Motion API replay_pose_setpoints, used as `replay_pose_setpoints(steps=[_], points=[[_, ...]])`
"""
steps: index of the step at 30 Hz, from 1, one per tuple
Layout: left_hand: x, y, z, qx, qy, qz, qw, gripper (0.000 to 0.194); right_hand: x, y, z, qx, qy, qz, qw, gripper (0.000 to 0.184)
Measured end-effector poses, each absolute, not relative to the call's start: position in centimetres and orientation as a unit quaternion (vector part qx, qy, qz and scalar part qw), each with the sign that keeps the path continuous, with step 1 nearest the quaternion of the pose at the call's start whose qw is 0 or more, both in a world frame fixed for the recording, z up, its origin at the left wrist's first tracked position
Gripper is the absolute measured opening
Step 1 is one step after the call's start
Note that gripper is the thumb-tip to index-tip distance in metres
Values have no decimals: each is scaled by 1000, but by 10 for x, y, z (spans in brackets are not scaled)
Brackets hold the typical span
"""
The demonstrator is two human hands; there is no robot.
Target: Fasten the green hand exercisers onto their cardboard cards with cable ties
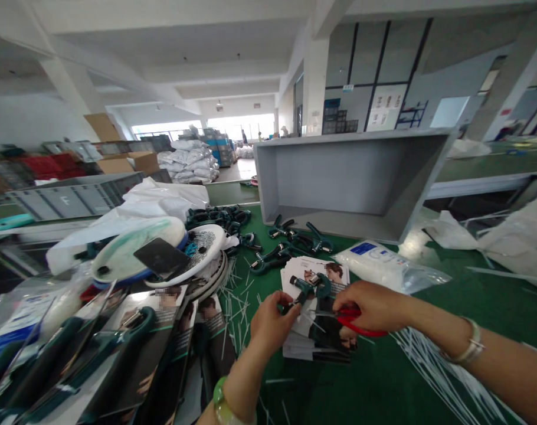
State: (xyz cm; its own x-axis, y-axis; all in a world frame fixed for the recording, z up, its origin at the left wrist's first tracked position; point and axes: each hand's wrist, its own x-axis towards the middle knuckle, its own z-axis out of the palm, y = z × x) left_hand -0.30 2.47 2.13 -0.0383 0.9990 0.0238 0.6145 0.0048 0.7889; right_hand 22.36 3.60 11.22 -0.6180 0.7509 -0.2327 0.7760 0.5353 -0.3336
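My left hand is closed, its fingertips pinching a dark green two-handled hand tool with metal parts. The tool lies over a stack of printed cards on the green table. In my right hand are red-handled scissors, their blades pointing left toward the tool and partly hard to make out. Thin white cable ties lie in a bundle under my right forearm. Shorter white strips are scattered left of the cards.
Behind the cards are more green tools and a grey bin tipped on its side. A clear bag lies at right. White round tubs stand left, with carded tools piled in front.
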Motion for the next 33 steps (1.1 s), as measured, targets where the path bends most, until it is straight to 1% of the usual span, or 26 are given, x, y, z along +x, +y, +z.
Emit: replay_pose_setpoints(steps=[2, 5, 9, 14, 17, 21, 23, 25, 27, 28, 30, 33], points=[[-4, 22, 23, 626, 651, 299, 308, 26, 213, 44, 123, 442, 867, -222, 61, 39], [-3, 24, 24, 618, 646, 306, 328, 25, 201, 55, 131, 447, 856, -238, 101, 50], [-5, 30, 20, 606, 631, 327, 357, 25, 196, 68, 130, 421, 854, -276, 134, 53], [-7, 36, 13, 601, 612, 341, 384, 28, 191, 82, 121, 432, 819, -340, 164, 58], [-8, 38, 10, 603, 596, 348, 401, 29, 188, 89, 119, 423, 826, -337, 161, 55], [-7, 34, 12, 596, 569, 380, 421, 34, 186, 89, 119, 378, 860, -311, 143, 44], [-8, 27, 14, 596, 565, 400, 408, 37, 188, 83, 117, 360, 860, -335, 132, 41], [-8, 19, 12, 611, 570, 414, 361, 33, 195, 77, 113, 351, 840, -395, 122, 40], [-8, 14, 8, 639, 564, 418, 314, 27, 206, 72, 108, 352, 808, -463, 95, 39], [-8, 13, 6, 656, 558, 415, 295, 27, 214, 71, 106, 364, 792, -485, 67, 38], [-9, 11, 6, 675, 554, 410, 263, 27, 231, 72, 100, 435, 751, -495, -31, 40], [-23, 2, 26, 658, 570, 452, 193, 21, 258, 78, 86, 535, 668, -488, -174, 52]])
